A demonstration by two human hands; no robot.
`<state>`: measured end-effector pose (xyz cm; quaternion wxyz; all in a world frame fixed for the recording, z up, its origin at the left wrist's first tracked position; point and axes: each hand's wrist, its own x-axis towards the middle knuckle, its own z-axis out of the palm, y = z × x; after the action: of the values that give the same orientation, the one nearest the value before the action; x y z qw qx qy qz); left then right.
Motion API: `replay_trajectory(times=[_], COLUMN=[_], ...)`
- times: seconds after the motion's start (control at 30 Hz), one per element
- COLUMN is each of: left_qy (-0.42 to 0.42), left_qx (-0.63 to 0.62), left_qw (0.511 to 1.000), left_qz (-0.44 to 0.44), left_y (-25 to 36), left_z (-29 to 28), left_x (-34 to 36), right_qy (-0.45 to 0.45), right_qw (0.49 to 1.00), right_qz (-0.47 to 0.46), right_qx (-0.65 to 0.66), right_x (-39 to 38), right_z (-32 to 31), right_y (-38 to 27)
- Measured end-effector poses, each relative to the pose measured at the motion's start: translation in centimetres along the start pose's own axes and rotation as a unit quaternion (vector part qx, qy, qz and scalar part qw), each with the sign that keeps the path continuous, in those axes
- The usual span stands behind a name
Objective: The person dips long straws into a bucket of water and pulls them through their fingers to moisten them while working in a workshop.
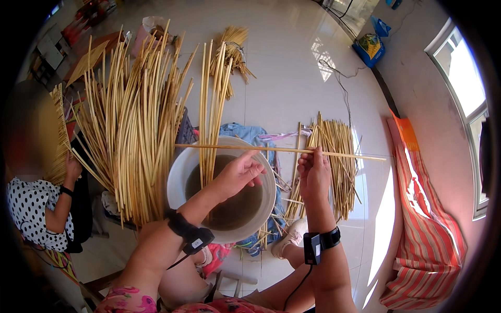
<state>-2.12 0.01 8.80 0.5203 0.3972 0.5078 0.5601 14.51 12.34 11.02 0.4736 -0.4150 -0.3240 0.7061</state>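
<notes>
Print on a blue-and-yellow bag (369,49) by the far wall is too small to read from where I stand, as is the marking on a white label (197,243) on the black unit (195,237) strapped to the worker's left wrist. Glossy pale tiles (292,68) cover the floor, and sunlight lies across them in bright strips beneath a window (464,73) in the right-hand wall. Red-and-orange striped cloth (425,224) drapes along that wall's base. At the center, one long straw-colored stalk (282,149) lies level above the far part of a white tub (270,193) of dark water, its right end reaching well past the rim. The right hand (314,177) pinches it between thumb and fingertips; the left hand (240,175) is just beside it, index finger extended and the others loosely bent and apart, though whether that fingertip touches the stalk I cannot tell. Several upright stalks (203,94) stand in the tub. A tall, fanned bundle (138,115) rises to the left, a cut pile (336,167) lies on the floor to the right, and a smaller tied sheaf (232,47) rests beyond. At far left sits a co-worker (36,208) in a polka-dot top.
</notes>
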Motion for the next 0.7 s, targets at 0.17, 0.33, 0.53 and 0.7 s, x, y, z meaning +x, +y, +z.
replay_trajectory(times=[0.17, 0.33, 0.53, 0.7], left_qy=[0.07, 0.076, 0.088, 0.12], left_qx=[-0.193, -0.15, -0.122, -0.12], left_qw=[0.979, 0.986, 0.988, 0.982], left_qz=[0.0, 0.009, 0.044, 0.078], left_y=[-0.7, -0.8, -0.4, 0.8], left_z=[-1.0, -1.2, -1.6, -2.6], left_x=[0.4, 0.2, 0.3, 0.2], right_qy=[-0.078, -0.054, -0.066, -0.094], right_qw=[0.994, 0.994, 0.992, 0.988], right_qz=[0.076, 0.096, 0.097, 0.074], right_qx=[0.008, 0.002, -0.038, -0.092], right_x=[-2.0, -2.4, -2.7, -3.1], right_z=[2.2, 1.9, 2.2, 2.5], right_y=[3.1, 3.2, 3.2, 2.9])
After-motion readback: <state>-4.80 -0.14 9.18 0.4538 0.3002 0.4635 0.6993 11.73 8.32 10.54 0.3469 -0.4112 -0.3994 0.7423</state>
